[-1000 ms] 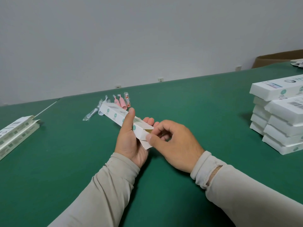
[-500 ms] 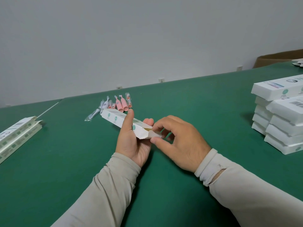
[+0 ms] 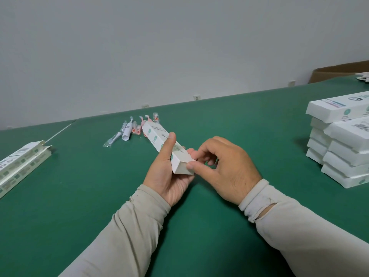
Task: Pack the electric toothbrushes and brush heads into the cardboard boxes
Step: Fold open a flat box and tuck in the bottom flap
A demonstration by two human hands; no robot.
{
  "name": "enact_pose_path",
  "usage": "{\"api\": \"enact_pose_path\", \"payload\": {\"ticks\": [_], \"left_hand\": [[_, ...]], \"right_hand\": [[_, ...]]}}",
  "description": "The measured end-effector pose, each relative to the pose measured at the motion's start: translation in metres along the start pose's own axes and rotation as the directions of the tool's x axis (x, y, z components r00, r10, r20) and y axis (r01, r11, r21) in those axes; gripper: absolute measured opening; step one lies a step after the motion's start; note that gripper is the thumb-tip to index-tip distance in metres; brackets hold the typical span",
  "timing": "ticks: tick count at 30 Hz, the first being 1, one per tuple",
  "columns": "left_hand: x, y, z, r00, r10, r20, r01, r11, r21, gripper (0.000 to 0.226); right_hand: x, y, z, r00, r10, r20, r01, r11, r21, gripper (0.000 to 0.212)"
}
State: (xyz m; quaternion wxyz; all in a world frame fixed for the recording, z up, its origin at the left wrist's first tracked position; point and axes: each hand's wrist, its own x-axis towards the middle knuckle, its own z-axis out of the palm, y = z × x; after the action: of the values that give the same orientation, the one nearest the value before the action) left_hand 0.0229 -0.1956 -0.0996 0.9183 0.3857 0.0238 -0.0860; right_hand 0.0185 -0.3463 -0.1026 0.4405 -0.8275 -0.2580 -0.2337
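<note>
Left hand (image 3: 169,172) wraps the white box (image 3: 165,148) near its close end, thumb lying along the top face, box raised off the green table (image 3: 249,124) and pointing away toward the far left. Right hand (image 3: 225,168) pinches at the close end of that box, thumb pressed on the end flap, fingers curled round the corner. That end now looks shut flat; I can't tell whether the far end is closed or what's inside.

Just beyond the box's far tip: loose pile of toothbrushes and brush heads (image 3: 131,130), white and pink, some in clear wrap, not yet packed. Left edge: flat unfolded boxes (image 3: 22,162) waiting. Right side: stack of packed boxes (image 3: 341,144), at least 5 layers, so a fair batch looks done. Brown carton (image 3: 339,71) at the far right behind the table.

Versus 0.5 s back: the end flap stuck out open between the right fingers; now it's folded down flush. Box also sits steeper and a bit higher. Pile and stacks unchanged.
</note>
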Motion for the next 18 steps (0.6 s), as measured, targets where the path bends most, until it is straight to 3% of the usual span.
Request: {"api": "enact_pose_path", "payload": {"ticks": [3, 5, 6, 7, 9, 10, 12, 15, 18], "left_hand": [[-0.001, 0.003, 0.000, 0.999, 0.009, -0.049, -0.006, 0.999, 0.050, 0.074], [-0.004, 0.005, -0.001, 0.990, 0.098, -0.099, -0.068, 0.961, 0.268, 0.072], [-0.007, 0.008, -0.003, 0.976, 0.189, -0.106, -0.125, 0.890, 0.438, 0.062], [-0.011, 0.012, -0.007, 0.956, 0.284, -0.077, -0.174, 0.756, 0.632, 0.050], [-0.011, 0.025, -0.023, 0.914, 0.401, 0.066, -0.217, 0.345, 0.913, 0.040], [-0.009, 0.033, -0.033, 0.895, 0.426, 0.132, -0.216, 0.155, 0.964, 0.043], [-0.006, 0.047, -0.051, 0.870, 0.453, 0.195, -0.159, -0.115, 0.980, 0.048], [-0.006, 0.056, -0.067, 0.863, 0.469, 0.186, -0.022, -0.332, 0.943, 0.053], [-0.007, 0.055, -0.072, 0.870, 0.456, 0.190, 0.001, -0.386, 0.922, 0.056]], "right_hand": [[0.001, 0.004, -0.002, 0.993, 0.092, 0.071, -0.100, 0.989, 0.113, 0.020], [0.002, 0.008, -0.001, 0.980, 0.155, 0.123, -0.182, 0.949, 0.258, 0.012], [0.003, 0.010, -0.001, 0.974, 0.187, 0.126, -0.219, 0.919, 0.327, 0.009], [0.005, 0.012, -0.001, 0.968, 0.227, 0.110, -0.252, 0.884, 0.393, 0.008], [0.010, 0.016, -0.003, 0.937, 0.347, 0.041, -0.320, 0.807, 0.495, 0.009], [0.012, 0.018, -0.004, 0.910, 0.414, 0.000, -0.351, 0.772, 0.530, 0.011], [0.017, 0.021, -0.007, 0.863, 0.498, -0.091, -0.369, 0.742, 0.559, 0.012], [0.018, 0.022, -0.013, 0.888, 0.379, -0.262, -0.237, 0.863, 0.446, 0.007], [0.017, 0.025, -0.018, 0.952, -0.011, -0.305, 0.027, 0.999, 0.048, 0.017]]}}
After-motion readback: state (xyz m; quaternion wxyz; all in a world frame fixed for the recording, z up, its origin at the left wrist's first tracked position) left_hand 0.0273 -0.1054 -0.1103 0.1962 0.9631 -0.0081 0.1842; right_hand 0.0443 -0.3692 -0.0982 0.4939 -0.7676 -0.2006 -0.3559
